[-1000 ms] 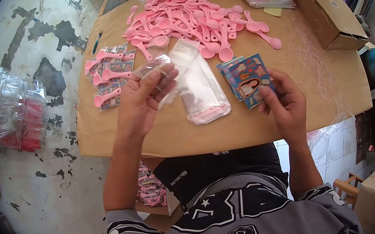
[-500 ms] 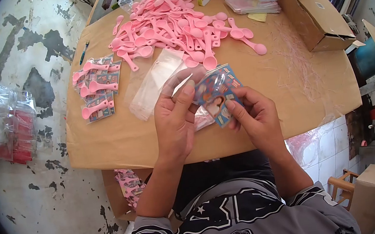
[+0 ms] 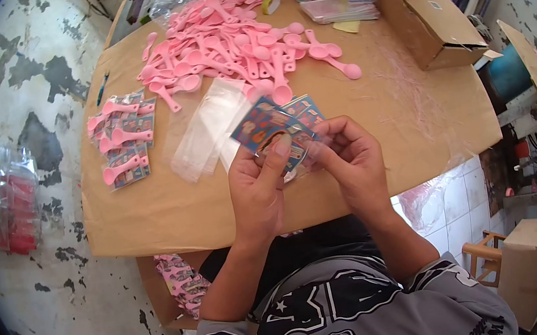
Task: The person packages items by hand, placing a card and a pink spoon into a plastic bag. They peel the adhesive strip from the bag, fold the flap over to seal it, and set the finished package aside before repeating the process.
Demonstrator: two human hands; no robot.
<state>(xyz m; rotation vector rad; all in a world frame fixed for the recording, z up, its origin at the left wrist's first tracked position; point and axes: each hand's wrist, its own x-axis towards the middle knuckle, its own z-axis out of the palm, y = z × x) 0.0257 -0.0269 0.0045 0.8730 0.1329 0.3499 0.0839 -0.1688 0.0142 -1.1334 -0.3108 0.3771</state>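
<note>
A blue printed card (image 3: pixel 261 122) is pinched between the thumb and fingers of my left hand (image 3: pixel 259 186), tilted above the near middle of the table. At its lower right corner, my right hand (image 3: pixel 353 159) closes thumb and fingers on what looks like the edge of a clear plastic bag (image 3: pixel 307 154) around the card. More blue printed cards (image 3: pixel 305 110) lie just behind. Flat clear bags (image 3: pixel 200 139) are spread to the left of my hands. Beyond them sits a large heap of pink measuring spoons (image 3: pixel 225 41).
Packed spoons with cards (image 3: pixel 125 162) lie at the table's left, near a pen (image 3: pixel 103 87). A cardboard box (image 3: pixel 429 21) stands at the back right, beside pink shreds (image 3: pixel 418 90). Tape rolls (image 3: pixel 270 3) and a stack of plastic sleeves (image 3: pixel 339 10) are at the back.
My left hand has gone from loosely open beside the card to pinching it. The card has shifted left, and my right fingers have moved to its lower right edge. The whole view has shifted slightly.
</note>
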